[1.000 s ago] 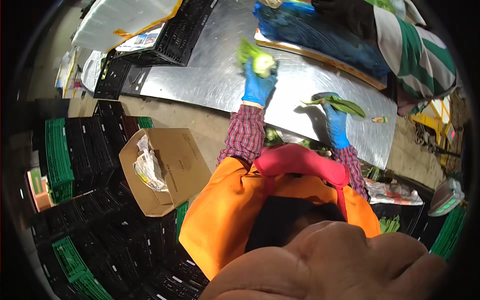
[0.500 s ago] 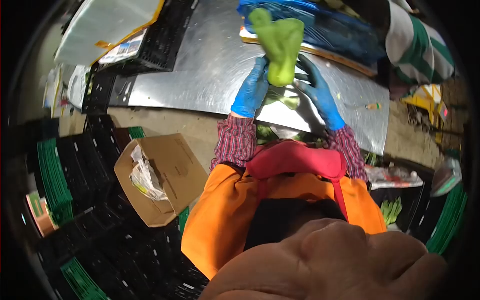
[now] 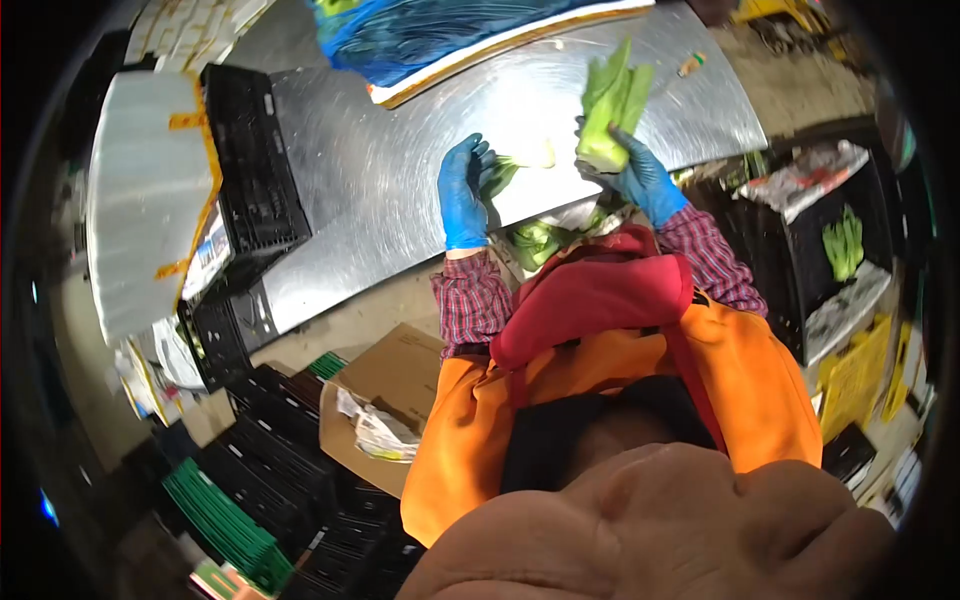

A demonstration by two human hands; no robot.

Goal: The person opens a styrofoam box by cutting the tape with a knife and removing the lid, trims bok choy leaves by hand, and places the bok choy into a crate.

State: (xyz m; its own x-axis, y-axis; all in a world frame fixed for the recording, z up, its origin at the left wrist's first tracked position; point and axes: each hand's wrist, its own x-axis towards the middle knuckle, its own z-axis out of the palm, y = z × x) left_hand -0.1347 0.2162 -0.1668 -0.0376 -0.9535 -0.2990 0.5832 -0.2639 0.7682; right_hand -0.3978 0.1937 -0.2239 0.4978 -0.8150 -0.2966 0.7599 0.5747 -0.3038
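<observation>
My right hand (image 3: 648,182), in a blue glove, grips a head of pak choi (image 3: 606,115) near its pale base, with the leaves pointing up and away from me. My left hand (image 3: 463,190), also gloved in blue, is over the near part of the steel table (image 3: 370,190), its fingers loosely curved and apart. Beside its palm lies a loose pak choi leaf (image 3: 522,165) with a pale stem. Below the table's near edge, more green leaves (image 3: 537,243) show between my forearms.
A blue plastic-wrapped box (image 3: 430,45) sits at the table's far side. On the left stands a black crate (image 3: 262,150) beside a white panel. A cardboard box (image 3: 385,395) and stacked crates are at lower left. To the right, a crate holds greens (image 3: 843,245).
My view has turned right. The pak choi, between both hands before, is now in my right hand, and my left hand has moved apart from it.
</observation>
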